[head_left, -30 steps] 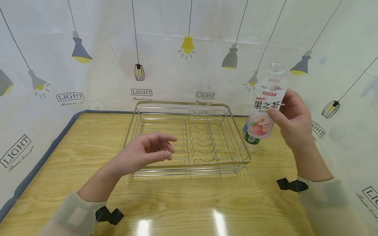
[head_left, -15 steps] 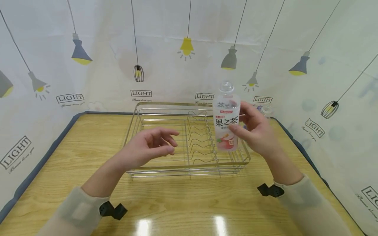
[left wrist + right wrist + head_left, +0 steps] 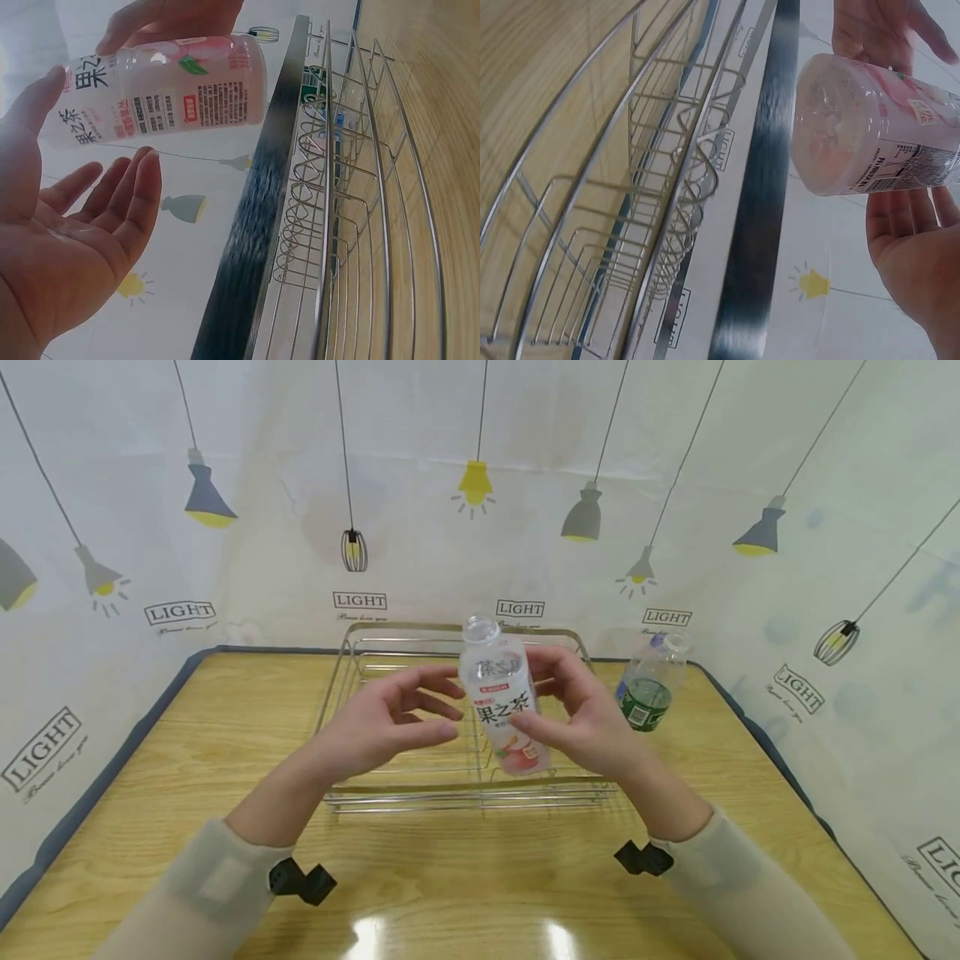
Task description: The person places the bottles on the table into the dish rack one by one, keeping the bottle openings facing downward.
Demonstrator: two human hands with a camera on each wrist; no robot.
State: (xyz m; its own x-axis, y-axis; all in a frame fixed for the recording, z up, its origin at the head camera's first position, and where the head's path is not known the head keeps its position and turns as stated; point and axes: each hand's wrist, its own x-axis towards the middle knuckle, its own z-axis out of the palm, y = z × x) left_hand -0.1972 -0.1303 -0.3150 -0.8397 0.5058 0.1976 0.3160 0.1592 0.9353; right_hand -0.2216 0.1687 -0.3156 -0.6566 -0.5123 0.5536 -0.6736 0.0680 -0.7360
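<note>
A clear plastic drink bottle (image 3: 498, 710) with a pinkish peach label hangs over the wire rack, capless and leaning with its neck to the left. My right hand (image 3: 585, 718) grips it from the right, thumb across the label. Close to the bottle's left side is my left hand (image 3: 382, 718), fingers spread and slightly bent, palm facing it. In the left wrist view that hand (image 3: 82, 247) holds nothing, its fingertips near the bottle (image 3: 172, 97). The right wrist view shows the bottle's base (image 3: 832, 127) above the rack's rim.
The metal dish rack (image 3: 450, 788) with wavy wire dividers stands mid-table. Right of it, a clear bottle with a green label (image 3: 647, 702) stands, overlapping something blue behind it. A lamp-print backdrop (image 3: 420, 485) rises behind the wooden table (image 3: 450, 877).
My right hand has carried the peach-label bottle leftward from the rack's right side to over its middle, tilting it. The left hand has shifted slightly right. The green-label bottle is now uncovered.
</note>
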